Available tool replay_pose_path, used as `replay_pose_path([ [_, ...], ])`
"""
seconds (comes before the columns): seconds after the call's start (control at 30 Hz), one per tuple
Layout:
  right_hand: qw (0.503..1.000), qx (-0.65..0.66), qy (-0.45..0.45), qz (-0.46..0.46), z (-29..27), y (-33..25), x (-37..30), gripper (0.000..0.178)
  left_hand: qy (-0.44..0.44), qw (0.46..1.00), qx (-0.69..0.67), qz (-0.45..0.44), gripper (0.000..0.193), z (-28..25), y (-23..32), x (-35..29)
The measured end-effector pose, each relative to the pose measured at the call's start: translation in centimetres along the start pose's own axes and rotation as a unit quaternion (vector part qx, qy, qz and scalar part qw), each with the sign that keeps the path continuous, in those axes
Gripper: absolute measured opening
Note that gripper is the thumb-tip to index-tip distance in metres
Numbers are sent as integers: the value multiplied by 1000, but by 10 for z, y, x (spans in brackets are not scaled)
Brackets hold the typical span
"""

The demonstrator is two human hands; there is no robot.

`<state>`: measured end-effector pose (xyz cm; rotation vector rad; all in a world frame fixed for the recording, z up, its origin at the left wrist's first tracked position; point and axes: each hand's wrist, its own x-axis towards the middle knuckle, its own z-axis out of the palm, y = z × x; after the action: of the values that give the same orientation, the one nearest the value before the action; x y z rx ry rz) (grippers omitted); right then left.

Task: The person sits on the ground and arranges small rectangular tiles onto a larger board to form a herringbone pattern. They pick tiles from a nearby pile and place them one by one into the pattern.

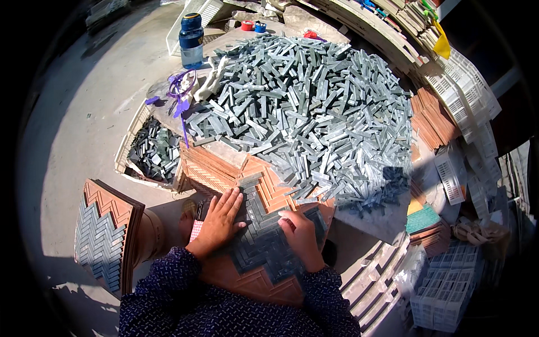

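Note:
In front of me lies an orange-brown mould board [274,188] with herringbone slots, many filled with dark grey stone strips [258,247]. My left hand [219,219] rests flat over the board's left side, fingers stretched out, touching the strips' edge. My right hand [299,236] is over the right part of the filled pattern, its thumb and fingers curled together. Whatever those fingertips may hold is too small to make out. Just beyond the board spreads a big heap of loose grey stone strips [303,106], some reaching onto its far edge.
At left stands a stack of boards topped by a filled herringbone one [101,241]. A white crate [120,154] holds more strips. A blue bottle [191,42] and purple strap [182,104] lie beyond. White plastic crates [446,286] and orange-brown boards [432,118] are at right.

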<state>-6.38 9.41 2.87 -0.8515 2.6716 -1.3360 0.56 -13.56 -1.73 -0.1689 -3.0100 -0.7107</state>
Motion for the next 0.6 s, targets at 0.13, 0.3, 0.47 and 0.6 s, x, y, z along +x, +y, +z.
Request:
replay_pose_path([
  [0.13, 991, -96, 71, -58, 25, 11, 57, 29, -5, 1000, -16, -8, 80, -5, 4, -1],
  [0.3, 980, -193, 35, -34, 26, 27, 88, 24, -3, 999, -38, -6, 81, -3, 5, 0],
  [0.47, 986, -147, -15, -77, 16, 39, 92, 18, 5, 999, -35, -4, 81, -5, 6, -2],
  [0.6, 973, -161, -9, -163, 0, 20, 98, 18, 15, 998, -56, 5, 79, -3, 4, -3],
])
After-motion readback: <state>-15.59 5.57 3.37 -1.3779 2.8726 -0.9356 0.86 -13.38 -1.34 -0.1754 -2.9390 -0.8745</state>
